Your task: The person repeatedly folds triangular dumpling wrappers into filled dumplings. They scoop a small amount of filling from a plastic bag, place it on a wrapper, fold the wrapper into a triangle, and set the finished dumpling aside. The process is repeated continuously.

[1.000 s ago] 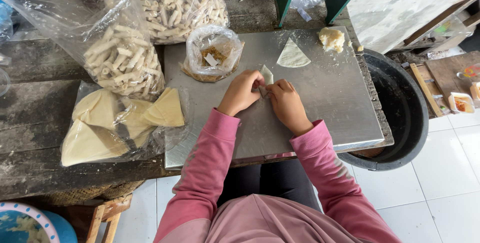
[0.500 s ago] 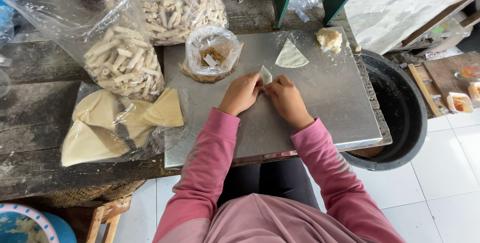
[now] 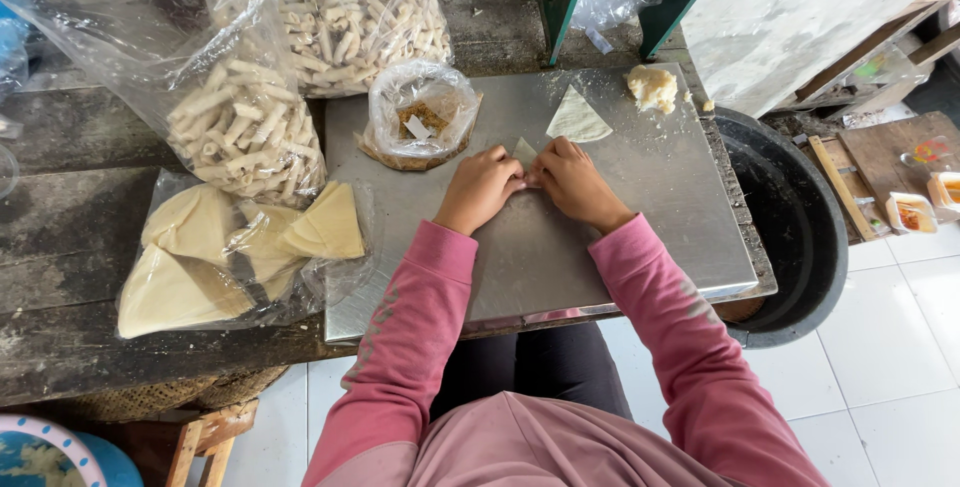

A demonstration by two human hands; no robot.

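I observe both hands at the middle of the metal sheet (image 3: 600,247) that covers this end of the wooden table (image 3: 70,247). The left hand (image 3: 480,187) and right hand (image 3: 575,182) meet over a small pale dough wrapper (image 3: 524,151), whose tip alone shows above the knuckles; the fingers (image 3: 505,182) of both hands are pinched on it from either side. Compared with a second ago, the wrapper sits lower and is more covered, the hands having closed in over it and pressed it toward the sheet; I judge the folding or rolling of this piece to be well in hand but not finished. A flat triangular wrapper (image 3: 577,117) lies just beyond the right hand, apart from it, and a lump of dough (image 3: 652,88) rests near the far right corner. An open bag of filling (image 3: 420,117) stands just left of the hands. Bags of rolled pieces (image 3: 250,132) and a bag of stacked wrappers (image 3: 235,252) lie further left. A black basin (image 3: 800,237) stands at the right.
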